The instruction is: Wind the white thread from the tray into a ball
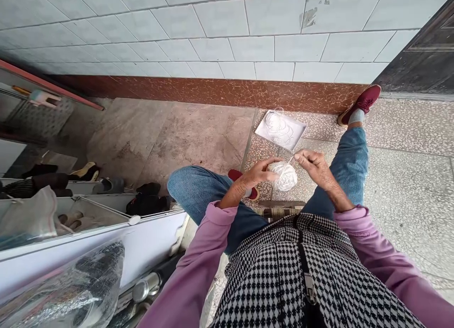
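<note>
A ball of white yarn is held above the floor between my knees. My left hand grips it from the left, thumb and fingers curved round its side. Just to the upper right of the ball, my right hand pinches a strand of the white yarn close to it. Beyond both hands a shallow white box lies on the floor. Loose loops of white yarn rest in the box, and one loop rises over its far edge.
A tiled wall with a brown base strip runs across the front. To my left stands a white shoe rack with several shoes and a clear plastic bag. A dark door is at the far right.
</note>
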A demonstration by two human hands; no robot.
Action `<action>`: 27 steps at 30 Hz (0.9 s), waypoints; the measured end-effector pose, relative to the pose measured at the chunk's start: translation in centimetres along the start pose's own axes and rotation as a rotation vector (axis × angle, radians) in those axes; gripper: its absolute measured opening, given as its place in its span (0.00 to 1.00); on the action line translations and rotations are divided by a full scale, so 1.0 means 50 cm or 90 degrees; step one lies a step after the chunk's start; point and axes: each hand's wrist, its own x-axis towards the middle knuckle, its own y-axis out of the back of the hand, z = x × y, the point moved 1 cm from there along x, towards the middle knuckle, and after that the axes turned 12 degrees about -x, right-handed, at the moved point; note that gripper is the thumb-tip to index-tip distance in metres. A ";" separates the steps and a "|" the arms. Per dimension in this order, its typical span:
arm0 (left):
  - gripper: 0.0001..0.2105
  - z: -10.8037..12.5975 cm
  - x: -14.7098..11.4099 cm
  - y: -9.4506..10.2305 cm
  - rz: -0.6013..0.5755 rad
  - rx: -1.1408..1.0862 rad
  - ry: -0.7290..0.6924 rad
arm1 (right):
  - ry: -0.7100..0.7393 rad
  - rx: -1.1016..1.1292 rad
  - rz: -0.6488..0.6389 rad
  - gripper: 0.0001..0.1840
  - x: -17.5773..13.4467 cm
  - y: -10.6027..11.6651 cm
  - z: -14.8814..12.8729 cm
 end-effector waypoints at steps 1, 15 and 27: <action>0.29 -0.008 0.002 0.002 0.013 -0.047 0.008 | -0.024 0.035 -0.012 0.36 -0.006 -0.020 0.019; 0.37 -0.023 0.007 -0.024 0.036 0.027 -0.008 | -0.205 0.176 0.029 0.34 -0.054 -0.078 0.104; 0.35 -0.010 0.023 0.022 0.136 0.213 -0.119 | 0.003 -0.015 -0.150 0.31 -0.067 -0.045 -0.001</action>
